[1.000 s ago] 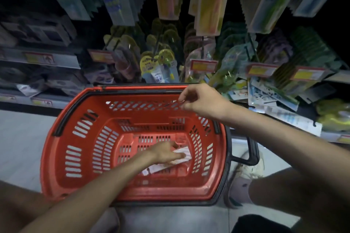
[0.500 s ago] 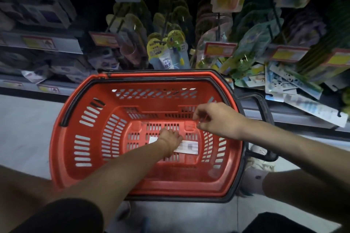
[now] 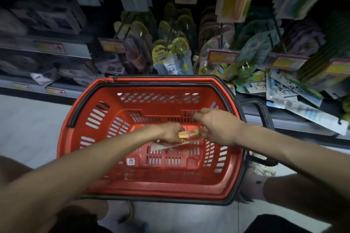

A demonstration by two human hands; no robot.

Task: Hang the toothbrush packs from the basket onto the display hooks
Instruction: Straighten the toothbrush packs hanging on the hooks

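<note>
A red plastic basket [image 3: 223, 181] with a black rim sits on the floor below me. Both hands reach down into it. My left hand [image 3: 170, 133] is closed on a yellow and pink toothbrush pack [image 3: 189, 134] just above the basket floor. A white card edge [image 3: 161, 146] shows beneath the hand; whether it belongs to the same pack is unclear. My right hand [image 3: 216, 126] is beside the pack's right end, fingers curled and touching it. Display hooks [image 3: 220, 30] with hanging toothbrush packs fill the dark rack behind the basket.
Yellow-and-red price tags [image 3: 221, 56] front the hook rows. Loose flat packs [image 3: 306, 111] lie on the low shelf at right. Boxed goods [image 3: 53, 19] fill the shelves at left. My shoe [image 3: 259, 172] stands right of the basket on the pale floor [image 3: 28, 128].
My left hand has closed on the pack and tilted it up off the basket floor. My right hand has come down from the rim to the pack. The view has dropped closer.
</note>
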